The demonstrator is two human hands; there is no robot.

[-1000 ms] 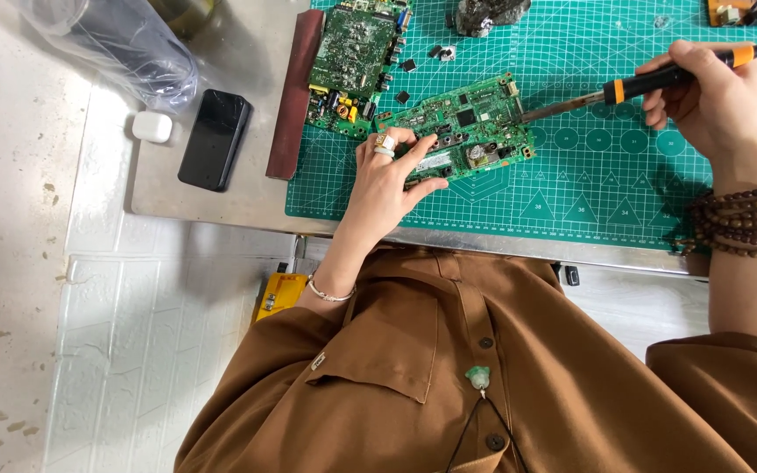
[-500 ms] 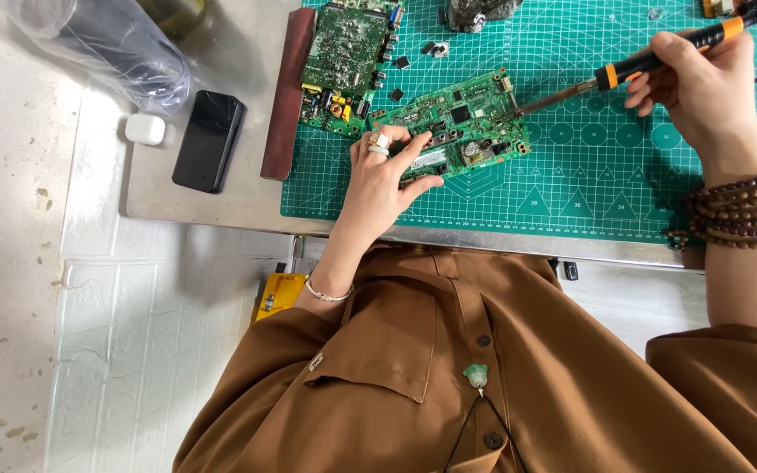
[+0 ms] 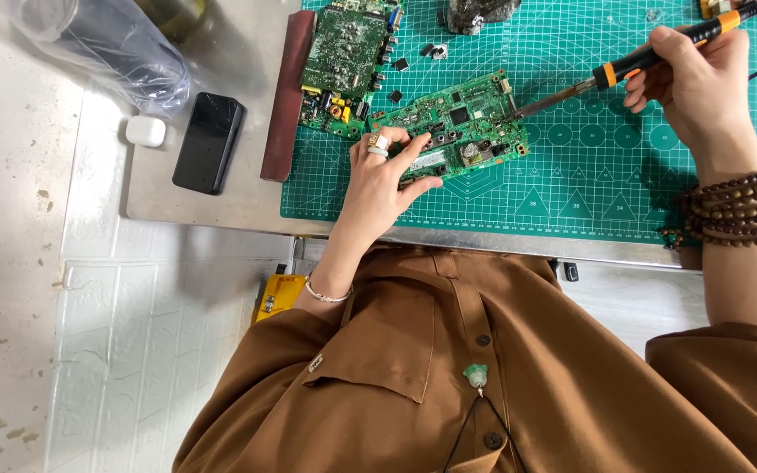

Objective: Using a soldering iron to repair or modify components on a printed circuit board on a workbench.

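A green circuit board (image 3: 462, 118) lies tilted on a green cutting mat (image 3: 571, 175). My left hand (image 3: 383, 180) presses on the board's near left corner, fingers gripping its edge; it wears rings. My right hand (image 3: 694, 83) holds a soldering iron (image 3: 650, 57) with a black and orange handle. The iron's metal tip points left and reaches the board's right edge. A beaded bracelet wraps my right wrist.
A second green circuit board (image 3: 343, 57) lies at the mat's far left, beside a brown strip (image 3: 286, 96). A black phone (image 3: 209, 142) and a white earbud case (image 3: 145, 130) sit on the metal table. A plastic bag (image 3: 102, 48) lies far left. Small black chips (image 3: 431, 51) dot the mat.
The view has drifted slightly. My right hand with the soldering iron sits a little higher and its tip stays at the board's right edge. My left hand keeps its hold.
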